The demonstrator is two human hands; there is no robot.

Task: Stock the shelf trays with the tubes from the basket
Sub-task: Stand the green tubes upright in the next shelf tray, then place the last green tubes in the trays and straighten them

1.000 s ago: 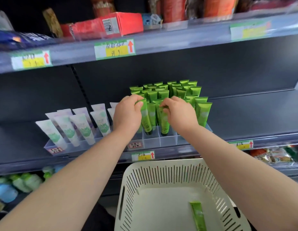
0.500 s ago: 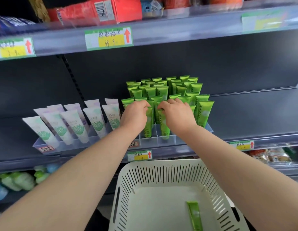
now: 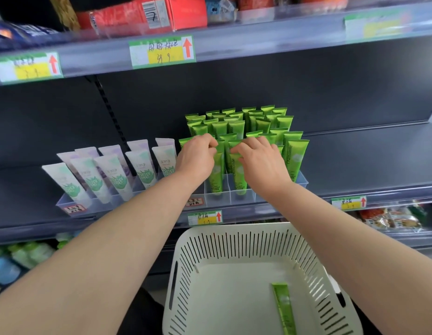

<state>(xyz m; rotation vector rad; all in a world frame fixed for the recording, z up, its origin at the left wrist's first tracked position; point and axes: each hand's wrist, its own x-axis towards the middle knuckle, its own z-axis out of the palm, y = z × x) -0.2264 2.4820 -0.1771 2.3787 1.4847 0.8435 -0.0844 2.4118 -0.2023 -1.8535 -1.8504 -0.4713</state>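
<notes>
Many green tubes (image 3: pixel 244 122) stand upright in a clear divided tray (image 3: pixel 263 195) on the middle shelf. My left hand (image 3: pixel 196 159) pinches the top of a front-row green tube (image 3: pixel 216 175) standing in its slot. Beside it, my right hand (image 3: pixel 262 162) has its fingers curled on the top of the neighbouring green tube (image 3: pixel 239 175). The two hands almost touch. Below, a white slotted basket (image 3: pixel 234 229) holds one green tube (image 3: pixel 283 308) lying flat near its right side.
A second clear tray (image 3: pixel 72 205) to the left holds several white tubes (image 3: pixel 113 175) leaning back. The shelf above carries a red box (image 3: pixel 161 13) and price labels (image 3: pixel 161 50). Packaged goods (image 3: pixel 391 217) sit on the lower shelf at the right.
Both hands have slid up from the tube bodies to their tops, with the two front tubes now seated deeper in the tray slots. The view has tilted slightly.
</notes>
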